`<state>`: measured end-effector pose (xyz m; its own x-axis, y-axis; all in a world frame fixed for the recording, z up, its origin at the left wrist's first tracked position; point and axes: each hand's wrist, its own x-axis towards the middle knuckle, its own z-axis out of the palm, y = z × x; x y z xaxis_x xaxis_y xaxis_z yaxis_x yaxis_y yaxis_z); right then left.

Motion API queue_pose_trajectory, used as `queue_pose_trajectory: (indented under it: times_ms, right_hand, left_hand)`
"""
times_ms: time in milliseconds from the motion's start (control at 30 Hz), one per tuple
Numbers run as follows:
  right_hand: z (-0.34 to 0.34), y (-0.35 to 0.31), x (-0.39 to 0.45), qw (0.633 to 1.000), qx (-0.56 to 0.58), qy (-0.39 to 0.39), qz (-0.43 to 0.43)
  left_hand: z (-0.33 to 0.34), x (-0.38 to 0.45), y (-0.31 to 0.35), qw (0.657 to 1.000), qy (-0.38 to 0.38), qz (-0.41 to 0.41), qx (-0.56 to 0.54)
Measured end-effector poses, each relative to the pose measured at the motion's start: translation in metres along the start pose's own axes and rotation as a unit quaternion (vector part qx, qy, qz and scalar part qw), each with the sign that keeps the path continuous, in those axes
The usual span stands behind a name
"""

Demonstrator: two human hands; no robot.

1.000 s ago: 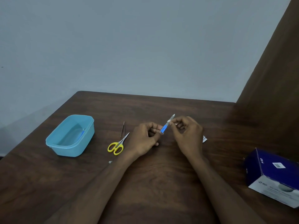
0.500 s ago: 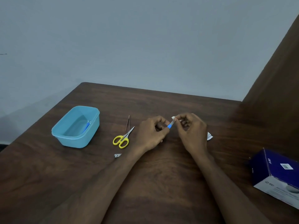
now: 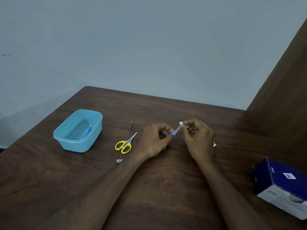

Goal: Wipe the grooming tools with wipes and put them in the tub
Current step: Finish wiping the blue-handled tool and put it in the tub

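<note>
Head view: left hand (image 3: 156, 140) pinched on blue handle end of slim grooming tool (image 3: 176, 131), held above table (image 3: 166, 188). Right hand (image 3: 198, 137) closed on white wipe (image 3: 181, 124) at tool's upper tip. Light-blue tub (image 3: 78, 130) at left, containing blue-handled item (image 3: 88, 131). Yellow-handled scissors (image 3: 125, 144) and tweezers (image 3: 130, 128) between tub and hands. Blue box (image 3: 282, 181) at right.

Bare worktop (image 3: 166, 188) lies open in front of both hands, and along the far edge. Between the left hand (image 3: 154, 141) and the tub (image 3: 66, 140), scissors (image 3: 125, 143) and tweezers (image 3: 130, 128) block the direct path; a small scrap (image 3: 119, 161) sits nearer. A box (image 3: 282, 181) crowds the right side, beside a dark panel (image 3: 282, 97).
</note>
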<state>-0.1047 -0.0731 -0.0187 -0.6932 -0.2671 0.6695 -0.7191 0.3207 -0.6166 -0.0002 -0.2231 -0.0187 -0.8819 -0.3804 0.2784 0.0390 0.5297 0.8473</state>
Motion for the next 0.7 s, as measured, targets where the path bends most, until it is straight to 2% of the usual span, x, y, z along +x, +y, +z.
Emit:
queue_pose_trajectory:
  times_ms: [200, 400, 567, 700]
  right_hand:
    - [0.000, -0.003, -0.008, 0.997, -0.020, -0.055, -0.051]
    - [-0.002, 0.005, 0.006, 1.000, -0.003, 0.007, 0.012]
    - [0.002, 0.003, -0.005, 0.996, -0.061, -0.035, -0.054]
    - [-0.001, 0.009, 0.005, 0.999, -0.050, 0.003, 0.010]
  left_hand:
    - [0.000, 0.000, -0.001, 1.000, 0.000, 0.011, -0.009]
    - [-0.001, 0.001, -0.002, 1.000, -0.004, 0.007, -0.003]
    - [0.003, 0.006, -0.005, 1.000, -0.003, 0.003, -0.004]
    - [0.004, 0.007, -0.005, 1.000, -0.008, 0.003, -0.011]
